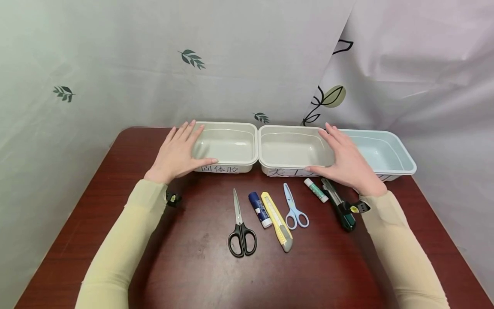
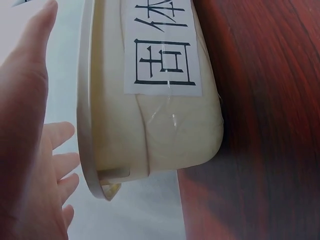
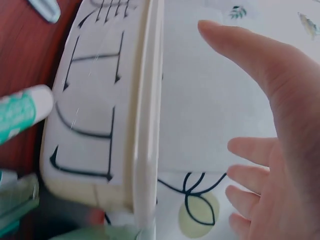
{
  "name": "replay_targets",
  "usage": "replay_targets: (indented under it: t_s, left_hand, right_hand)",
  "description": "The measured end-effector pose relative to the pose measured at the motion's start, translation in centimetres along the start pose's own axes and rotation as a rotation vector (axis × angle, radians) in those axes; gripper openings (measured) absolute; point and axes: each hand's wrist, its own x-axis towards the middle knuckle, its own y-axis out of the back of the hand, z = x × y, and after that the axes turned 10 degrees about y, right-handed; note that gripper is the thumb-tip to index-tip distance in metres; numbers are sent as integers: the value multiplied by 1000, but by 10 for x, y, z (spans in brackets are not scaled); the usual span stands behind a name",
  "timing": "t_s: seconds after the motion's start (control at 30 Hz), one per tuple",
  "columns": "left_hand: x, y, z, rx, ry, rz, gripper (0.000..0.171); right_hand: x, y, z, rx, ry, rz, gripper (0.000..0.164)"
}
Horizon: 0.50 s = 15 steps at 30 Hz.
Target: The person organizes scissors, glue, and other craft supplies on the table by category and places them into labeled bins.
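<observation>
My left hand [image 1: 176, 152] is spread at the left end of a cream plastic bin [image 1: 235, 164] labelled 固体胶. In the left wrist view, the fingers lie beyond the bin's rim [image 2: 85, 105]; contact cannot be told. With straight fingers and thumb apart, my right hand [image 1: 346, 162] hovers at the right end of a second cream bin [image 1: 279, 166], whose label it partly covers in the head view. A pale blue bin [image 1: 403, 156] stands to the right, its label mostly hidden. Neither hand holds anything.
On the dark red table [image 1: 193, 274] lie black-handled scissors [image 1: 241, 234], a blue glue stick [image 1: 260, 209], a yellow utility knife [image 1: 277, 221], light blue scissors [image 1: 295, 210], a green-and-white glue stick [image 1: 315, 190] and a dark green utility knife [image 1: 339, 208]. A patterned curtain [image 1: 135, 56] hangs behind.
</observation>
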Motion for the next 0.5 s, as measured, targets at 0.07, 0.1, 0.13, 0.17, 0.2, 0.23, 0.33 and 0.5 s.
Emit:
replay_targets:
  t_s: [0.07,0.1,0.13,0.17,0.2,0.23,0.33,0.5]
  left_hand:
    - [0,0,-1,-11,-4,8,114]
    - [0,-1,-2,-20,-4,11,114]
    - [-1,-1,-3,-28,-4,13,114]
    - [-1,-1,-3,-34,-3,16,114]
    - [-1,-1,-4,-41,-2,16,114]
    - [-1,-1,-5,-44,-1,17,114]
    - [-1,-2,-8,-56,5,15,114]
    - [-2,-5,-12,-74,19,9,115]
  right_hand:
    - [2,0,-5,38,15,-2,106]
    - [2,0,-7,57,22,-3,106]
    - [3,-1,-9,70,28,-7,106]
    - [3,-1,-12,82,35,-6,107]
    - [4,-2,-14,94,46,-6,108]
    - [4,-2,-17,106,57,-4,108]
    - [5,-4,-26,129,90,3,108]
    - [7,-9,-42,152,139,0,111]
